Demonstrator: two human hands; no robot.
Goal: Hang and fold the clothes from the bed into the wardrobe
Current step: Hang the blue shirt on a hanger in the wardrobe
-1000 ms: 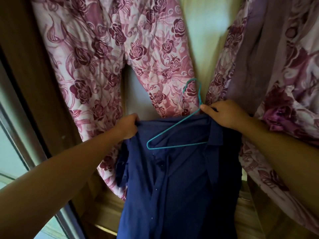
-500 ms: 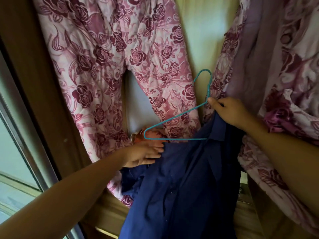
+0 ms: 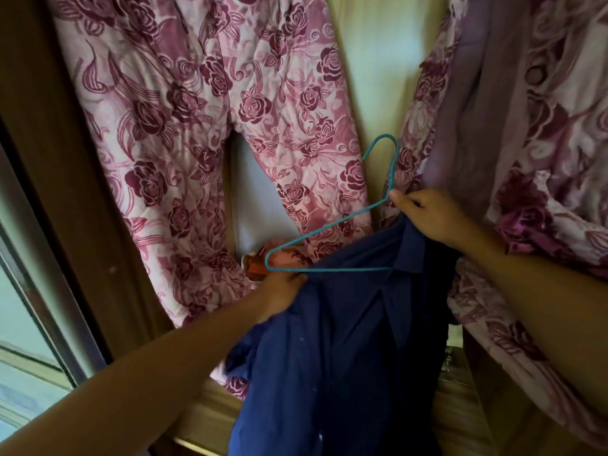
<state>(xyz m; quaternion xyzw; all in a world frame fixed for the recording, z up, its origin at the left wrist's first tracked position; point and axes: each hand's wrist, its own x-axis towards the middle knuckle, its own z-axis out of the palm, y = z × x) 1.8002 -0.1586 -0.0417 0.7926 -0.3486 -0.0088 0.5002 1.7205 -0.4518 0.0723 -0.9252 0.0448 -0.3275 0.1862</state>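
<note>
Left hand (image 3: 283, 288) gripping left shoulder of navy shirt (image 3: 342, 350), fingers closed on cloth. Shirt judged light, limp, prone to sliding; hanging half-mounted on teal wire hanger (image 3: 332, 245), left arm bare. Hanger judged thin, springy. Right hand (image 3: 427, 215) pinching hanger neck and collar together. Floral garments (image 3: 210, 133) crowding wardrobe; wooden ledge (image 3: 210, 413) below.

Dim, soft focus; wide-angle edges prob. warped.
</note>
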